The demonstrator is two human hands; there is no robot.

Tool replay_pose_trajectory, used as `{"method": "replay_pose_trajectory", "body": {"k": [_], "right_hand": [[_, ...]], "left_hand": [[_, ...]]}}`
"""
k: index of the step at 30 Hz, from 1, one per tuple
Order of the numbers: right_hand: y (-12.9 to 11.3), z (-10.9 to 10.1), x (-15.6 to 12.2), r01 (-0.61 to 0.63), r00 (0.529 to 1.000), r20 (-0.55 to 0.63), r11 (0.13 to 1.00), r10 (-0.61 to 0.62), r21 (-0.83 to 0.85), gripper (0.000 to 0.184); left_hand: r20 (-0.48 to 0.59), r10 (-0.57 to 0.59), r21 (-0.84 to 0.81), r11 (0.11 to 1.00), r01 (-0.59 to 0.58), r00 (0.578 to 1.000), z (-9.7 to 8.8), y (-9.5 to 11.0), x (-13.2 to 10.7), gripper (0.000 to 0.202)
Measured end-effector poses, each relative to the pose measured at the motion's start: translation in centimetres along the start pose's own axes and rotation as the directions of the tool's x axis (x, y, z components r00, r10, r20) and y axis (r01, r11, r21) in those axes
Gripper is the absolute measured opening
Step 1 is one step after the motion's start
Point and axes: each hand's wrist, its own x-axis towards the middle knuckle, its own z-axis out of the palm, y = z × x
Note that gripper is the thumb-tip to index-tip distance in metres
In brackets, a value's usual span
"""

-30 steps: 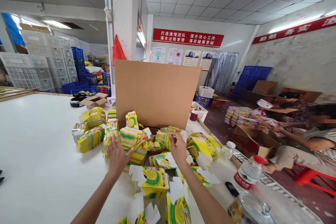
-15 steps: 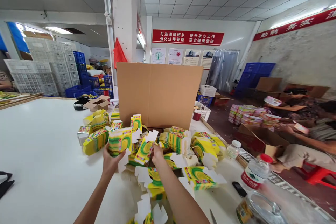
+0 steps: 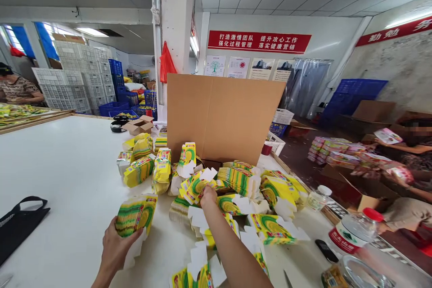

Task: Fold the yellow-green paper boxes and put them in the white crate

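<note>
A heap of flat yellow-and-green printed cartons (image 3: 236, 182) lies on the white table (image 3: 64, 166) in front of an upright brown cardboard sheet (image 3: 221, 117). My left hand (image 3: 116, 245) is closed round a stack of these cartons (image 3: 135, 213), held just above the table at the lower left of the heap. My right hand (image 3: 208, 197) reaches into the middle of the heap, fingers pinched on another bunch of cartons (image 3: 195, 186).
A black bag (image 3: 18, 225) lies at the table's left edge. Water bottles (image 3: 353, 231), a jar lid (image 3: 357, 274) and a dark phone (image 3: 326, 249) sit at the right edge. A person (image 3: 405, 171) sits at right among boxes; another person (image 3: 18, 90) is far left.
My left hand has pulled a stack of cartons out of the heap, down and left toward me. My right hand stays in the heap. The view has swung left.
</note>
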Motion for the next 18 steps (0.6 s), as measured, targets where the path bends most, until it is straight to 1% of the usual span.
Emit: {"method": "replay_pose_trajectory", "body": {"k": [3, 6, 8, 10, 13, 14, 15, 16, 18], "right_hand": [[0.2, -1.8, -0.8, -0.034, 0.995, -0.086, 0.995, 0.041, 0.091, 0.031], [-0.1, -4.1, -2.0, -0.014, 0.99, -0.137, 0.982, 0.04, 0.187, 0.031], [-0.4, -5.9, -3.3, 0.02, 0.988, -0.151, 0.968, 0.018, 0.251, 0.032], [-0.7, -7.8, -5.1, 0.061, 0.988, -0.153, 0.949, -0.014, 0.311, 0.031], [-1.1, -9.9, -8.5, 0.121, 0.986, -0.153, 0.913, -0.065, 0.39, 0.025], [-1.2, -10.3, -9.9, 0.134, 0.986, -0.151, 0.901, -0.077, 0.413, 0.026], [-1.2, -10.5, -11.3, 0.141, 0.986, -0.147, 0.889, -0.084, 0.435, 0.029], [-1.1, -10.7, -12.7, 0.14, 0.986, -0.14, 0.88, -0.085, 0.454, 0.034], [-0.9, -11.0, -15.3, 0.122, 0.99, -0.121, 0.867, -0.072, 0.483, 0.043]], "left_hand": [[0.079, 0.037, 0.079, 0.996, -0.044, 0.996, 0.3, 0.7, -0.2, 0.105], [0.155, 0.089, 0.086, 0.991, -0.103, 0.984, 0.7, 1.9, -0.6, 0.101], [0.197, 0.132, 0.049, 0.988, -0.144, 0.971, 0.9, 2.6, -0.9, 0.097], [0.223, 0.152, -0.008, 0.988, -0.155, 0.963, 1.0, 3.6, -1.3, 0.096], [0.276, 0.173, -0.142, 0.98, -0.138, 0.946, 1.1, 6.2, -2.6, 0.09], [0.311, 0.195, -0.209, 0.969, -0.133, 0.93, 1.1, 7.4, -3.4, 0.085], [0.358, 0.229, -0.286, 0.95, -0.127, 0.905, 1.2, 8.6, -4.3, 0.077], [0.414, 0.273, -0.372, 0.921, -0.113, 0.868, 1.4, 10.0, -5.4, 0.068], [0.489, 0.355, -0.523, 0.85, -0.057, 0.797, 1.8, 12.5, -7.8, 0.06]]}}
